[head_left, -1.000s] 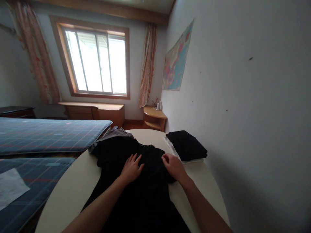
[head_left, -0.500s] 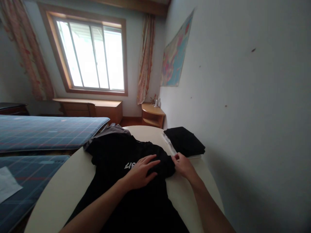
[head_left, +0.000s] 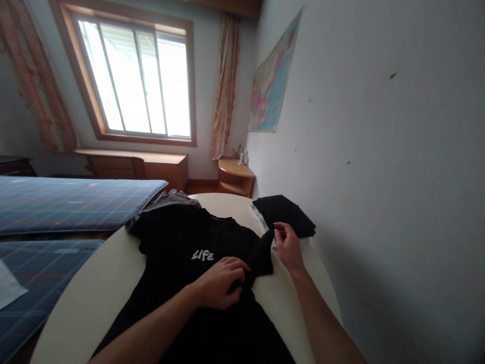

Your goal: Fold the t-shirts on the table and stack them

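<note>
A black T-shirt (head_left: 170,237) with white "Life" lettering on its chest lies spread over a round, cream-coloured table (head_left: 102,283), collar towards the window. My left hand (head_left: 223,283) rests on the chest beside the lettering, its fingers curled into the cloth near the armpit of the right-side sleeve. With fingertips pinched, my right hand (head_left: 288,247) holds the raised edge of that sleeve. Just beyond it sits a stack of folded black clothing (head_left: 286,215) with a white layer underneath.
Grey cloth (head_left: 176,199) lies at the table's far left edge. Blue plaid mattresses (head_left: 76,205) stand to the left, with a white sheet (head_left: 9,283) on the nearer one. A wall (head_left: 379,212) runs along the right side. A small corner cabinet (head_left: 237,172) is at the back.
My right hand has moved up and away with the sleeve edge, stretching the sleeve out. My left hand has slid slightly nearer me, its fingers curling from spread, and the lettering now shows fully.
</note>
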`<action>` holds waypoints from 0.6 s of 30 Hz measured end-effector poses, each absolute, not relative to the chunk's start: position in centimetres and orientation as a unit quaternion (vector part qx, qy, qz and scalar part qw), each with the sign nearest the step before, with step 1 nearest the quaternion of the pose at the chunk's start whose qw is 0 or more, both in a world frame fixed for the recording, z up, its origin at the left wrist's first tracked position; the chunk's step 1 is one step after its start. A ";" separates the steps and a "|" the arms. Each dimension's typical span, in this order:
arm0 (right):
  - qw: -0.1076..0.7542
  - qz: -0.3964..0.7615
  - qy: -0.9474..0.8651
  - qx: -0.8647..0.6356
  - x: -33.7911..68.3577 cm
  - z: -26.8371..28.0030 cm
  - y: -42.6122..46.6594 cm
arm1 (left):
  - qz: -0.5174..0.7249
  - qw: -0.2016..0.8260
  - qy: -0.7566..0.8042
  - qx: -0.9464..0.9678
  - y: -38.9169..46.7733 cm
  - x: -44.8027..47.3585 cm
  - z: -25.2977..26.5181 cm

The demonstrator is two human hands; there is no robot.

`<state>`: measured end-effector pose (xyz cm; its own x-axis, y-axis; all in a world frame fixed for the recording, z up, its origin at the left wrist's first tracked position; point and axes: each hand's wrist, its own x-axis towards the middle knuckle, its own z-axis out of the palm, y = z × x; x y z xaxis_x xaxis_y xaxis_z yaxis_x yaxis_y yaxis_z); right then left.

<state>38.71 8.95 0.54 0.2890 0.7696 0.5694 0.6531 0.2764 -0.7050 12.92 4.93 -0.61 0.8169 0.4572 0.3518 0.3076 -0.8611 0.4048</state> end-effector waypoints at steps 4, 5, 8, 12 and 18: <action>0.436 0.049 -0.620 -0.650 38.4 0.6 8.5 | 0.214 0.160 0.227 0.937 4.6 13.2 -0.4; 0.405 0.045 -0.626 -0.665 38.3 0.5 8.4 | 0.214 0.154 0.241 0.934 4.6 13.4 -0.4; 0.317 0.040 -0.613 -0.722 38.0 0.4 8.1 | 0.213 0.133 0.286 0.925 4.7 14.2 -0.9; 0.258 0.085 -0.591 -0.760 37.7 0.1 7.7 | 0.214 0.117 0.341 0.908 4.7 15.0 -1.4; 0.340 0.166 -0.620 -0.687 38.2 -0.9 8.4 | 0.190 0.111 0.338 0.915 4.7 15.2 -1.8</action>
<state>38.18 8.38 -0.86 0.1765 0.9652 0.1931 0.7386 -0.0001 -0.6742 15.18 4.67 -1.76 0.6991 0.6609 0.2727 0.5769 -0.7468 0.3309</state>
